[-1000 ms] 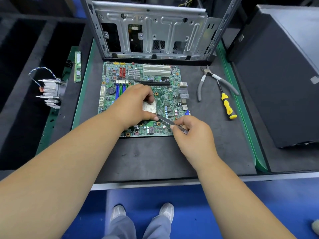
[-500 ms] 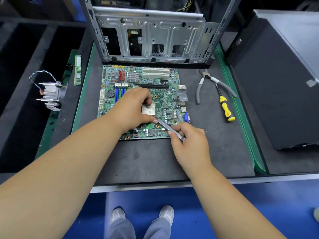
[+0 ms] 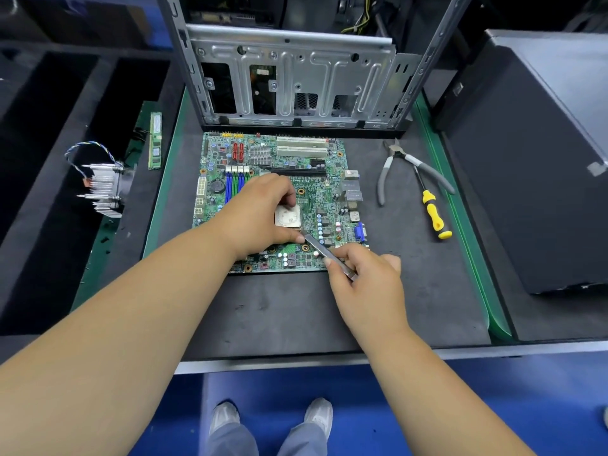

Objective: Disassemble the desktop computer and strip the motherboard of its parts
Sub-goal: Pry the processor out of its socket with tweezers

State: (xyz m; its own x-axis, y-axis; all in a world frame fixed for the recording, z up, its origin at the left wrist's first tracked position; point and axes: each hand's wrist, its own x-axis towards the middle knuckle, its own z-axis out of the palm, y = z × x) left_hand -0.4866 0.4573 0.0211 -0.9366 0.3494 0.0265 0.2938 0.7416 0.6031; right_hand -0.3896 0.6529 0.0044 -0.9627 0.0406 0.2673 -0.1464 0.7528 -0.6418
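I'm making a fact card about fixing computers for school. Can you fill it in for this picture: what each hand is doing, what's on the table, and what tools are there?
Left hand: fingers curled round the silver processor on the motherboard
Right hand: pinches a thin metal lever beside the processor
Tools lying unused: grey pliers, yellow screwdriver
Set aside on the left: heatsink, memory stick
Behind the board: open metal case

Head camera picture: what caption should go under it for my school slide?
Left hand steadies the processor on the motherboard while the right hand pries with a metal tool.
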